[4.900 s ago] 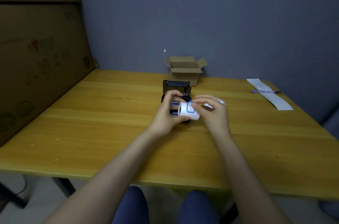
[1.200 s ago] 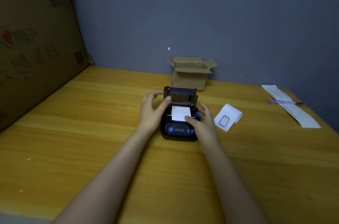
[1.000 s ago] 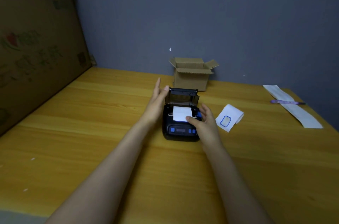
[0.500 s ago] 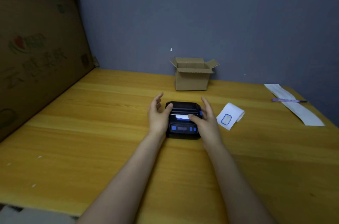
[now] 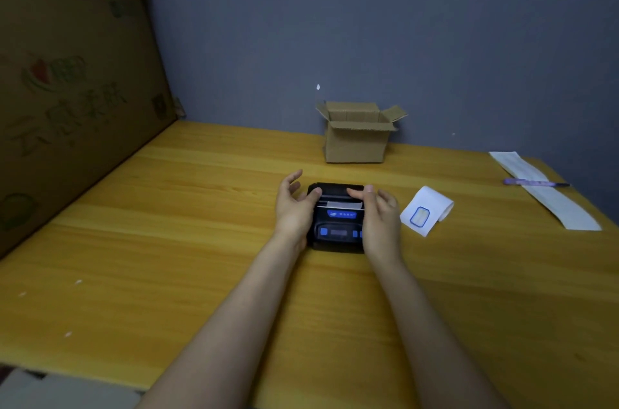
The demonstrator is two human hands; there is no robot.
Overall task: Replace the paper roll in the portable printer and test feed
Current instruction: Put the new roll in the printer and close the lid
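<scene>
Lid on the printer is now being shown fully down; a second ago it was standing open with the white paper exposed in the bay. A short white paper tab is being left poking out of the slot between lid and front panel, so the new roll is being judged as loaded and captured. The printer is being kept flat on the table, mid-table, in front of the small open cardboard box. The left hand is being held open against the printer's left side, thumb laid on the lid's left corner, fingers spread, nothing gripped. The right hand is being held open too, fingers being pressed flat across the lid top, nothing gripped; whether the latch has clicked cannot be told. The other paper roll, with its blue-outlined label, is being left lying just beside the right hand, apart from the printer. A long paper strip with a pen across it is being left at the far right. Remaining, by judgement: the feed button on the blue-keyed front panel is yet to be pressed for the test feed. Risk being noted: a skewed tab could jam.
</scene>
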